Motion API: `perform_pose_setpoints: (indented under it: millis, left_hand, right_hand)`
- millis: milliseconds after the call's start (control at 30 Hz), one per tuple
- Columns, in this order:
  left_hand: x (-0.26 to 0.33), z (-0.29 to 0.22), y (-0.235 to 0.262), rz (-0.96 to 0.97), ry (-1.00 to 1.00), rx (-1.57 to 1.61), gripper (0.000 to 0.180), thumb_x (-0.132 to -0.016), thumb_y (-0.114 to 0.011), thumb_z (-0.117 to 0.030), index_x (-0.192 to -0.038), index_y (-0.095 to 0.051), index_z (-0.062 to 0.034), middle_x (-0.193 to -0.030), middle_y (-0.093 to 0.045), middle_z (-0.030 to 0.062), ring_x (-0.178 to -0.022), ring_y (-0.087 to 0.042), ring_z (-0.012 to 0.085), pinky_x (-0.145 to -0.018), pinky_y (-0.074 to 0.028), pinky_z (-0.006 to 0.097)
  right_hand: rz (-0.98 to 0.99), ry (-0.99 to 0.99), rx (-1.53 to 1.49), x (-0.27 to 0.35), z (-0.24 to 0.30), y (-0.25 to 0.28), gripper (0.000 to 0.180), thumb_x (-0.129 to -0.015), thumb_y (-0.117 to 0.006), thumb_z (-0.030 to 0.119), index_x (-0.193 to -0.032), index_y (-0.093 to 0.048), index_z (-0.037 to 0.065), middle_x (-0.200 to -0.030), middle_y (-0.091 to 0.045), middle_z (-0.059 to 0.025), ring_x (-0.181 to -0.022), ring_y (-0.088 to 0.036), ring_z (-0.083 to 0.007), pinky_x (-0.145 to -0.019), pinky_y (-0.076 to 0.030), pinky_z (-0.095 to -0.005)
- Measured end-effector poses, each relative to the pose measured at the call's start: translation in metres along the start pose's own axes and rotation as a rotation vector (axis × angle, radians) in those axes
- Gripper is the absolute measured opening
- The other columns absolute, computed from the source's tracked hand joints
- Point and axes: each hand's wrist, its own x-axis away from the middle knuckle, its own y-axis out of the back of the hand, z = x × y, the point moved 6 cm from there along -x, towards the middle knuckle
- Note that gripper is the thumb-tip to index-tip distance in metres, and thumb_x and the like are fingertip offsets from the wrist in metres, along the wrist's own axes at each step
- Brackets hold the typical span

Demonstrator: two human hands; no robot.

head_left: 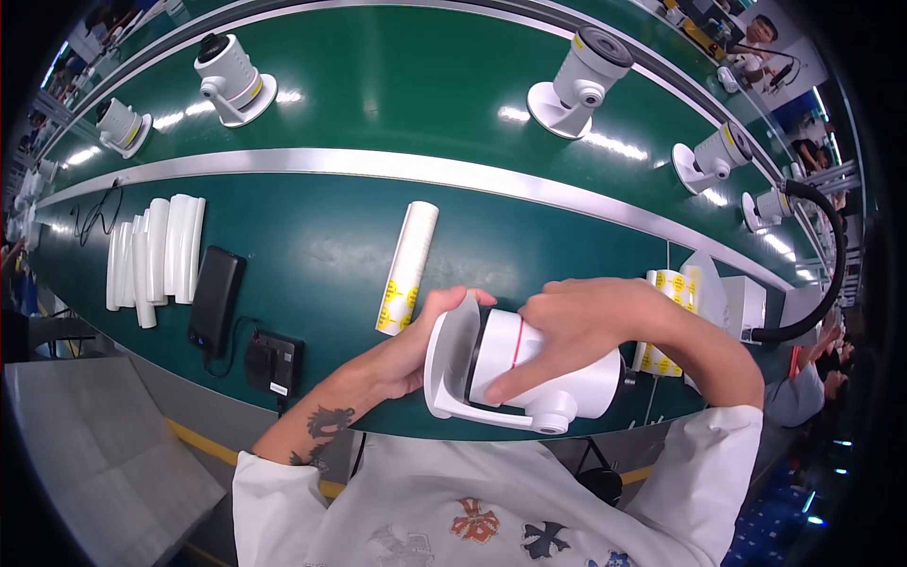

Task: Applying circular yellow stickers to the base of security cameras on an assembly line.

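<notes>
A white security camera lies on its side close under the head, held above the near edge of the green workbench. The right hand wraps over the top of its body, fingers pressed on the white housing beside a thin red ring. The left hand grips the round mounting base from behind, thumb along its rim. Just beyond lies a strip of yellow round stickers. Further left sit white rolled sheets, a black power bank and a black adapter.
</notes>
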Motion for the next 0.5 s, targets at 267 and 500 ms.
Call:
perform_pose_setpoints:
  millis: [267, 500]
  left_hand:
    - [-0.003, -0.006, -0.003, -0.049, -0.084, -0.162, 0.068, -0.089, -0.035, -0.064, -0.134, -0.034, -0.0127, -0.119, -0.051, 0.0147, -0.110, -0.055, 0.0265, -0.090, -0.048, 0.040]
    - [0.007, -0.068, 0.014, 0.024, -0.522, 0.372, 0.081, -0.088, -0.026, -0.069, -0.142, -0.031, -0.0096, -0.140, -0.041, 0.0131, -0.124, -0.046, 0.0276, -0.104, -0.038, 0.043]
  right_hand:
    - [-0.149, 0.024, 0.131, 0.003, -0.007, 0.009, 0.075, -0.065, -0.066, 0.068, -0.097, -0.066, 0.000, -0.067, -0.064, -0.0141, -0.066, -0.064, -0.0269, -0.062, -0.050, -0.0347]
    - [-1.136, 0.649, -0.264, 0.066, -0.020, 0.078, 0.068, -0.062, -0.082, 0.030, -0.117, -0.053, 0.002, -0.097, -0.060, -0.0115, -0.088, -0.058, -0.0184, -0.079, -0.047, -0.0293]
